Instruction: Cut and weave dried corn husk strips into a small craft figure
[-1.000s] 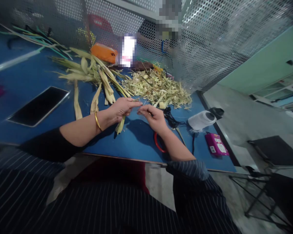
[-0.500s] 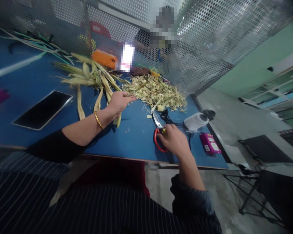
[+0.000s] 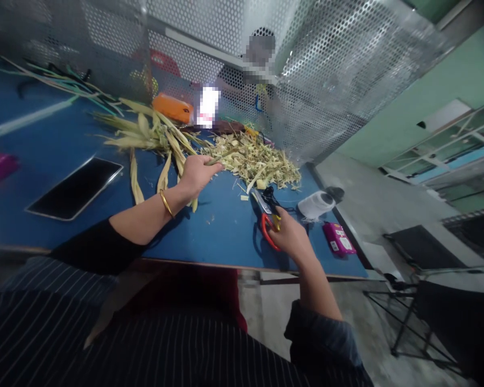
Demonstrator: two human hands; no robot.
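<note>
My left hand (image 3: 198, 173) is closed on a braid of pale dried husk, with a thin end poking out past the fingertips. Long husk strands (image 3: 145, 129) fan out behind and to the left of that hand, and a few twisted lengths hang toward the front. My right hand (image 3: 291, 232) grips a pair of scissors (image 3: 267, 230) with red handles, its blades pointing away from me. Just beyond the blades lies a heap of cut husk scraps (image 3: 254, 158). A black cord (image 3: 271, 196) rests beside the blades.
On the blue table (image 3: 221, 231) lie a dark phone-like slab (image 3: 76, 188), a white thread spool (image 3: 317, 206), a purple packet (image 3: 339, 238) and an orange pouch (image 3: 172, 107). A lit screen (image 3: 208, 106) stands before the perforated metal panel (image 3: 210, 48). A folding chair (image 3: 435, 301) is at right.
The scissors have been lifted slightly from the table and turned in my right hand. My left hand keeps its hold on the husk braid. The whole view has shifted a little.
</note>
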